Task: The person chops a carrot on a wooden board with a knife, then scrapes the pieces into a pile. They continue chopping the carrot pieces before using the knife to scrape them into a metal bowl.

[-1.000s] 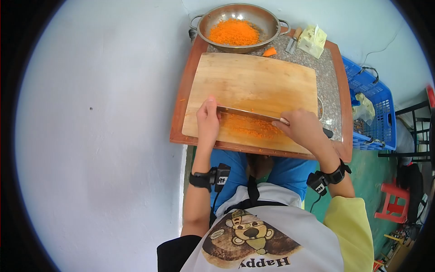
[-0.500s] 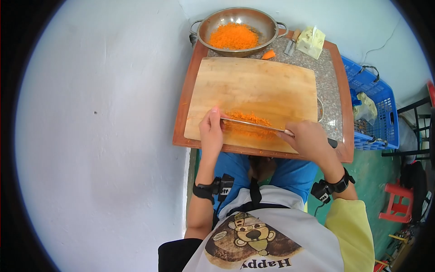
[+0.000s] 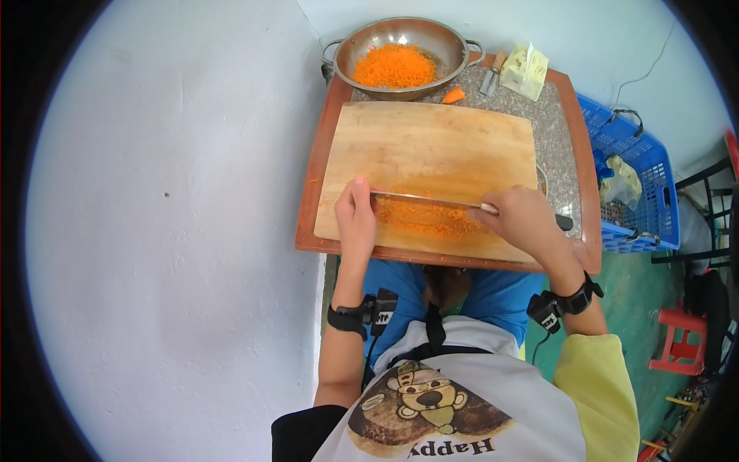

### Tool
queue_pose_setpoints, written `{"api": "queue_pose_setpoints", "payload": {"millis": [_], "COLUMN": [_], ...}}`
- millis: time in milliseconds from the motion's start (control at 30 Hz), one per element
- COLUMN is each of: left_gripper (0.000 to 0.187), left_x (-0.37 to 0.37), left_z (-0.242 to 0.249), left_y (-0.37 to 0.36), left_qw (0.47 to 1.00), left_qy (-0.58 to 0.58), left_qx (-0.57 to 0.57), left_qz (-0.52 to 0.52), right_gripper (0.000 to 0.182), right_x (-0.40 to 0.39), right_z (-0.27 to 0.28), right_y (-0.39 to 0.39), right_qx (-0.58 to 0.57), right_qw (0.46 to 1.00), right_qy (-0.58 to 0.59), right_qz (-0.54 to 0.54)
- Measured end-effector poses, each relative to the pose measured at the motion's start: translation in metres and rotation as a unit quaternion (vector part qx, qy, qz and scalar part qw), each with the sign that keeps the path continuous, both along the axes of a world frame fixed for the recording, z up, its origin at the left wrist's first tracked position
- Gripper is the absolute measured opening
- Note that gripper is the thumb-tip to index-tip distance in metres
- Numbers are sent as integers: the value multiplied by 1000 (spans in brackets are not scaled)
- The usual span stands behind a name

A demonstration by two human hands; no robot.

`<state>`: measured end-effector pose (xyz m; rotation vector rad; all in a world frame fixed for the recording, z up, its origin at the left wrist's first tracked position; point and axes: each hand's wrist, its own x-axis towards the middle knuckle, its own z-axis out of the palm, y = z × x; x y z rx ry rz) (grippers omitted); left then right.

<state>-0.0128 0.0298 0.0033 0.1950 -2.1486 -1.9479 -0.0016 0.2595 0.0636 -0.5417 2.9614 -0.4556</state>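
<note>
A wooden cutting board (image 3: 431, 142) lies on the table, with chopped orange bits (image 3: 439, 223) scattered near its front edge. Across them runs a knife (image 3: 431, 200), its blade seen edge-on. My right hand (image 3: 519, 219) is closed around the knife at its handle end, and the dark handle sticks out to the right. My left hand (image 3: 356, 219) pinches the far left end of the blade between thumb and fingers.
Behind the board stands a metal pan (image 3: 346, 58) of chopped orange bits. An orange piece (image 3: 454, 95), a peeler-like tool (image 3: 489, 81) and a tissue pack (image 3: 525, 71) lie to its right. A blue basket (image 3: 654, 169) and red stool (image 3: 681, 343) are at the right.
Both hands have moved the knife slightly away from me, toward the pan. More of the orange bits now show on the near side of the blade.
</note>
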Motion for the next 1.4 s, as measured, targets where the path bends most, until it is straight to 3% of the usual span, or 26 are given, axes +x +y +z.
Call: {"api": "queue_pose_setpoints", "payload": {"millis": [200, 867, 1100, 1200, 1267, 1400], "left_gripper": [46, 42, 43, 44, 48, 48], "left_x": [-16, 14, 1, -14, -23, -25], "left_z": [-13, -4, 0, -2, -11, -6], "left_y": [2, 1, 0, 2, 3, 3], "left_qw": [999, 1000, 999, 999, 999, 999], "left_qy": [-39, -16, -35, 19, -32, -26], "left_qx": [-8, -9, -14, -2, -10, -14], "left_qz": [5, -12, -29, -31, -18, -22], "right_gripper": [31, 28, 30, 30, 30, 30], "right_x": [-8, 16, 10, -5, -13, -11], "right_z": [-13, -9, 2, 1, -16, -10], "right_y": [2, 2, 3, 4, 4, 3], "right_qx": [0, 10, 7, 21, 7, 6], "right_qw": [1000, 1000, 1000, 1000, 1000, 1000], "right_qy": [21, -9, -11, 11, 19, 15], "right_qz": [3, 2, -14, -16, -8, -16]}}
